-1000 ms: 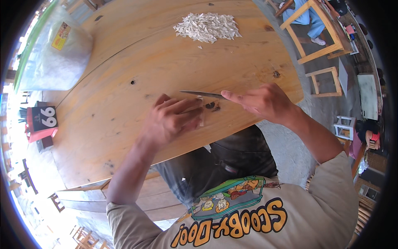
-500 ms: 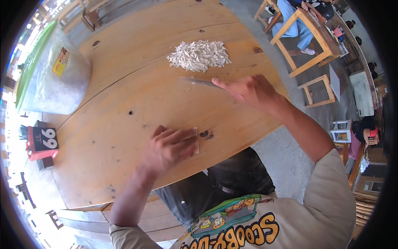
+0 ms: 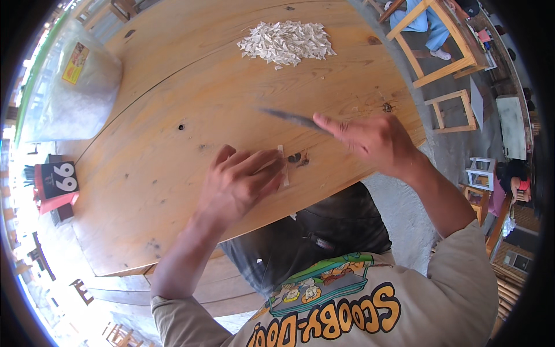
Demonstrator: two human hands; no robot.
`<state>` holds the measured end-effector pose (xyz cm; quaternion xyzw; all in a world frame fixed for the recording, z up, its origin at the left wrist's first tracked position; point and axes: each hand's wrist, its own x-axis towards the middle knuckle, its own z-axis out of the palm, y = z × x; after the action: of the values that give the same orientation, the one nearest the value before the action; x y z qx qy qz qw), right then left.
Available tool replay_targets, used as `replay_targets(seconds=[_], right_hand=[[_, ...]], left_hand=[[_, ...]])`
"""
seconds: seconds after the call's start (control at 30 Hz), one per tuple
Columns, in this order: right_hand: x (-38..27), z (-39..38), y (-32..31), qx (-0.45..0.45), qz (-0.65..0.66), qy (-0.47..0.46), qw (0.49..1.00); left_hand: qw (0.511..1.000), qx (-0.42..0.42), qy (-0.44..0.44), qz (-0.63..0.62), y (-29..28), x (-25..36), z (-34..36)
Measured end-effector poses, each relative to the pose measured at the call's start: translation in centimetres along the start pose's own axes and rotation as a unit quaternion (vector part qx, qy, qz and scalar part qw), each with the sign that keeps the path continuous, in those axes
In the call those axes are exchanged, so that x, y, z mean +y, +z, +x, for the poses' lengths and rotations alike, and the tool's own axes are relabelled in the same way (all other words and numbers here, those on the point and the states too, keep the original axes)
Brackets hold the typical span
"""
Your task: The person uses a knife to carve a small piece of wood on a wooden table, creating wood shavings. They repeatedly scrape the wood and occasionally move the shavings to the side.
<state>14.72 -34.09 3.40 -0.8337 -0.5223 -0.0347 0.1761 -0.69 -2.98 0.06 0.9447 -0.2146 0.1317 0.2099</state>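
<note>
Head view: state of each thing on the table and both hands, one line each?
Left hand: flat, fingers pressing a pale strip onto the table.
Pale strip: lying flat, partly covered by the fingers.
Right hand: closed around a knife, lifted off the strip.
Knife: held, blade pointing left above the table.
Pile of white cut pieces: loose heap, untouched.
Plastic bag: lying on the table's far left.

You work on a honey-orange wooden table (image 3: 173,191) with dark knots. Beyond your knife's grey blade (image 3: 287,118) lies a white pile of cut pieces (image 3: 287,41). Left of that pile: a clear bag (image 3: 69,98), yellow-and-red label.
</note>
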Motion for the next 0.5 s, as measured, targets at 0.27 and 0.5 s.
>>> replay_targets(seconds=[0.27, 0.5], right_hand=[[-4.7, -2.2, 0.2, -0.022, -0.010, 0.031, 0.999], [-5.7, -3.4, 1.7, -0.002, 0.026, 0.046, 0.999]], left_hand=[[0.999, 0.023, 0.004, -0.026, 0.2, 0.2, 0.4], [1.000, -0.009, -0.013, -0.006, 0.4, 0.4, 0.0]])
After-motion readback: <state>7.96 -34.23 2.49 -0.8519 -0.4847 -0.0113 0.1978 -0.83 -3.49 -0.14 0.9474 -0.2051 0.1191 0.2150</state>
